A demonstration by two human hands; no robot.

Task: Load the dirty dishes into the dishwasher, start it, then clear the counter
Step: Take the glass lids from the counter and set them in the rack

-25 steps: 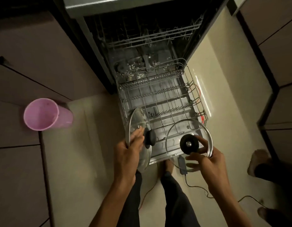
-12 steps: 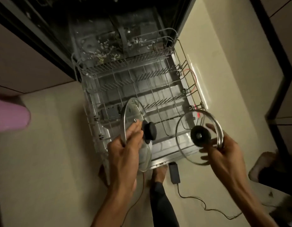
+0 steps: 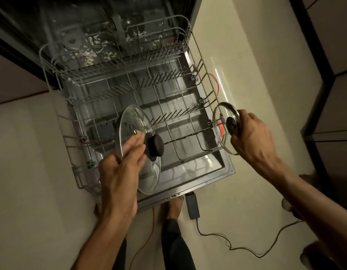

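The dishwasher's lower wire rack (image 3: 118, 76) is pulled out over the open door (image 3: 225, 168), with nothing on its tines. My left hand (image 3: 120, 172) grips a large glass lid (image 3: 133, 121) by its rim, held on edge above the rack's near left part; its black knob (image 3: 155, 146) points right. My right hand (image 3: 252, 137) grips a smaller glass lid (image 3: 221, 115) with a black knob (image 3: 231, 122), tilted at the rack's right edge.
The dishwasher tub (image 3: 91, 36) is dark at the top, with white debris on its floor. A black adapter (image 3: 192, 206) and its cable (image 3: 236, 246) lie on the beige floor beside my foot (image 3: 173, 208). Dark cabinets (image 3: 324, 94) stand at the right. Another person's foot (image 3: 306, 178) shows at far right.
The view has dropped closer to the rack. My right hand has moved the smaller lid right and turned it on edge. The pink cup has left the view.
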